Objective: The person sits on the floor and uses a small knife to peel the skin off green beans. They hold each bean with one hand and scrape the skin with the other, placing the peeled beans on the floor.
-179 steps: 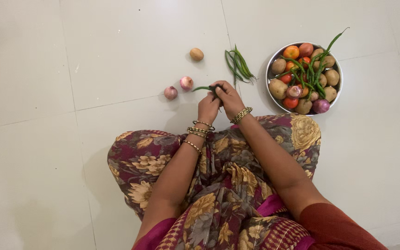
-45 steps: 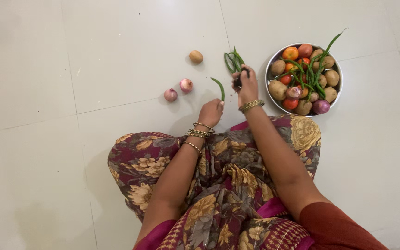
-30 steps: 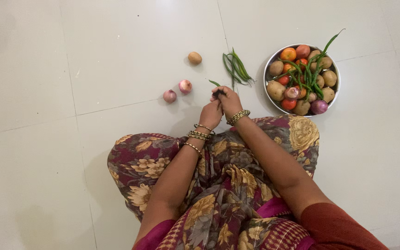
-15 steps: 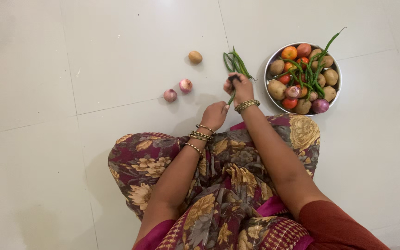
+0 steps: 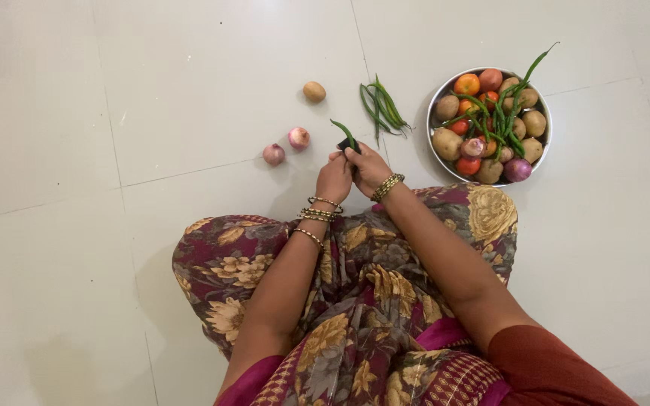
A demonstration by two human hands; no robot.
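Both hands met just beyond the person's knees: the left hand and right hand were closed together on one green chilli, its tip pointing up and away, likely so the stalk end could be pinched. Something small and dark showed at the fingertips; what it was could not be told. More chillies lay on the floor just beyond, near a steel bowl at far right. Two onions and a potato lay to the left. No packages, labels or signs appeared.
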